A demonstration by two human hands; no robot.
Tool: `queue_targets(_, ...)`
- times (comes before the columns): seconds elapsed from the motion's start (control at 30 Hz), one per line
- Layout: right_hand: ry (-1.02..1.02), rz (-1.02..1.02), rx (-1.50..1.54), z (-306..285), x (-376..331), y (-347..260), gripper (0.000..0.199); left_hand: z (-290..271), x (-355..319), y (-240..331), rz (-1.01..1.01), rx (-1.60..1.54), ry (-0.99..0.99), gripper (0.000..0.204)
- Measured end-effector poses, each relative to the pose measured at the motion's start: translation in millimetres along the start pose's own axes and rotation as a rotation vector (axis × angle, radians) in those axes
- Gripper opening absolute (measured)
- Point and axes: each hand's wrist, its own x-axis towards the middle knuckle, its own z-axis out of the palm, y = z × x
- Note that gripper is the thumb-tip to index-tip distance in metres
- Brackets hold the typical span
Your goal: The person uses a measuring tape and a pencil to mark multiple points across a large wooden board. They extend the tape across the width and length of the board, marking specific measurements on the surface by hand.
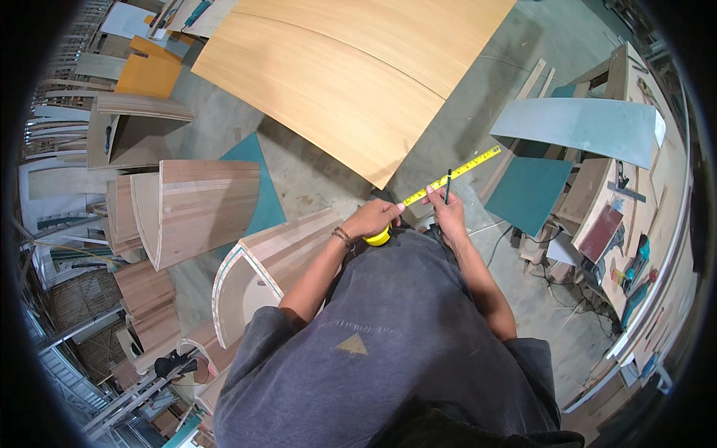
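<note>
Blade Alignment: Extended Tape Between Left and Right Hand

The tape measure is at the person's front, just beyond the shirt hem. Its yellow case (379, 237) sits under the left hand (371, 218), whose fingers are closed around it. The blade (470, 163) leaves the case beside the left thumb.

Long axis: the blade runs from the case diagonally away from the body and toward the right. It passes the right hand (448, 213) and ends beyond it, above the concrete floor (485, 86).

Right hand: the fingers grasp a dark pencil (448, 187), held nearly upright and crossing the line of the blade. The thumb and fingertips lie at the blade. Whether they pinch it or only rest against it cannot be told.

Nearer hand: the left is at the case; the right is nearer to the free end, which projects past its fingers.

Reference part: the near corner of the wooden panel (351, 89) lies just ahead of the left hand. The blade slants away from this corner, at a shallower angle than the panel's right edge. Contact between panel and hand cannot be confirmed.
</note>
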Motion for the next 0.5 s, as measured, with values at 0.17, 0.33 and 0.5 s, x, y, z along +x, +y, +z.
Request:
queue_targets(0.17, 0.088, -0.052, 0.055, 45, 18, 3, 0.033, -68, 10, 3, -0.037, 0.188, -0.095, 0.062)
queue_targets(0.33, 0.238, -0.054, 0.105, 111, 55, 7, 0.032, -140, 41, -34, 0.034, 0.295, -0.115, 0.059)
queue_targets(0.5, 0.480, -0.133, 0.160, 198, 85, 7, 0.034, -233, 58, -70, 0.080, 0.575, -0.080, 0.058)
